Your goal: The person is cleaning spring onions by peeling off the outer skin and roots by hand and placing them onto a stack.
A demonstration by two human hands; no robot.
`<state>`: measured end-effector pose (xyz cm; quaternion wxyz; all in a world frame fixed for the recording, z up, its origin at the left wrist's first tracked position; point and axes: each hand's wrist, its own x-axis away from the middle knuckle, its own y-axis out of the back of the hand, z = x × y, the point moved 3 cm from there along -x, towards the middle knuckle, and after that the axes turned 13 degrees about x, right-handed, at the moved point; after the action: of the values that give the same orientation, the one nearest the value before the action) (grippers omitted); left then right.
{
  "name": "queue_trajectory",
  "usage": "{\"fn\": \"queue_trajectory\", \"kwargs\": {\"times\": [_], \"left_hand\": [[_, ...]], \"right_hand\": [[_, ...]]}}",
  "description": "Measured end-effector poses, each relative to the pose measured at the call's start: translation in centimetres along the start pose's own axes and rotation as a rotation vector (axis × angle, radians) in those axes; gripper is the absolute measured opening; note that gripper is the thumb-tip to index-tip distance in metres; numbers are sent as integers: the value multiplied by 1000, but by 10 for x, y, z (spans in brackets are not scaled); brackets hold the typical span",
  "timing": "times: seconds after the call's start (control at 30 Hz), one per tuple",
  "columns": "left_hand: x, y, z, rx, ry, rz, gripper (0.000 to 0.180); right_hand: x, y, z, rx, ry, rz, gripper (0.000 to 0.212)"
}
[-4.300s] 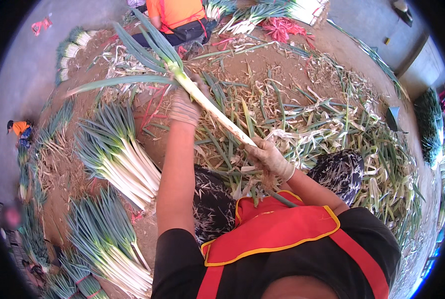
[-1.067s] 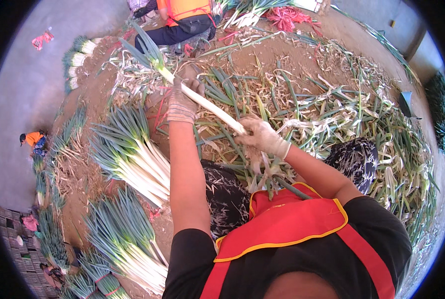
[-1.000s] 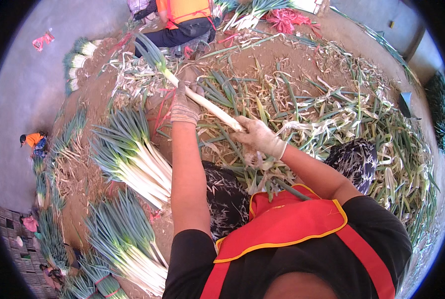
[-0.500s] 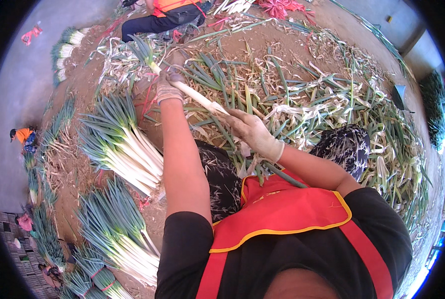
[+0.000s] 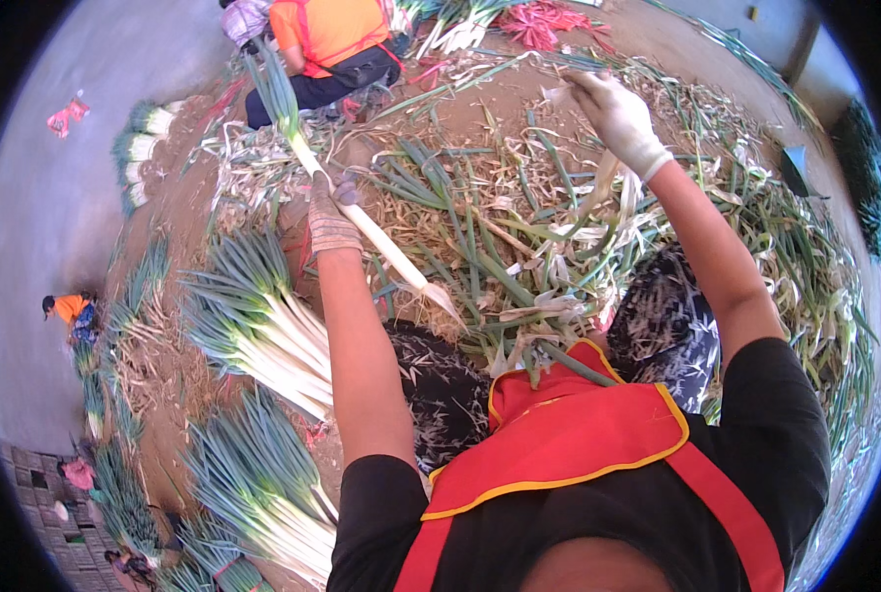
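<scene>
My gloved left hand (image 5: pixel 333 215) is closed around a long green onion (image 5: pixel 386 244), held at a slant. The onion's green leaves point away from me, and its white root end, with thin roots, hangs toward my knees. My gloved right hand (image 5: pixel 613 120) is raised out to the right, apart from the onion. Its fingers are closed on a pale strip of peeled onion skin (image 5: pixel 556 95); a longer pale strip (image 5: pixel 606 180) hangs just below the hand. Two piles of green onions (image 5: pixel 281 340) lie by my left arm, the white stalks toward me.
Peeled leaves and skins (image 5: pixel 579 237) cover the ground ahead and to the right. A person in an orange top (image 5: pixel 337 35) sits at the far side. Red ties (image 5: pixel 539 25) lie beyond. More onion bundles (image 5: pixel 145 148) stand along the left. My red apron (image 5: pixel 559 434) covers my lap.
My right hand has left the onion's lower stalk and swung away to the far right with peeled skin. The left hand still grips the onion, its root end now bare of my right hand.
</scene>
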<state>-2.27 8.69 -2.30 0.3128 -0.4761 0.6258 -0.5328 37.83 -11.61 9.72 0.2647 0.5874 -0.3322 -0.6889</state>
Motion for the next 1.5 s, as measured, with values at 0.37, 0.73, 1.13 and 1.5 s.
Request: {"fn": "queue_trajectory", "kwargs": {"times": [0.37, 0.73, 1.13, 1.5], "left_hand": [[-17, -12, 15, 2, -160, 82, 31], [-29, 45, -26, 16, -165, -48, 29], [35, -36, 97, -571, 45, 68, 17], [105, -38, 209, -880, 348, 131, 18]], "right_hand": [[86, -47, 167, -465, 505, 926, 45], [109, 19, 205, -708, 834, 70, 23], [-7, -62, 100, -347, 166, 91, 41], [-47, -99, -11, -139, -280, 247, 29]]}}
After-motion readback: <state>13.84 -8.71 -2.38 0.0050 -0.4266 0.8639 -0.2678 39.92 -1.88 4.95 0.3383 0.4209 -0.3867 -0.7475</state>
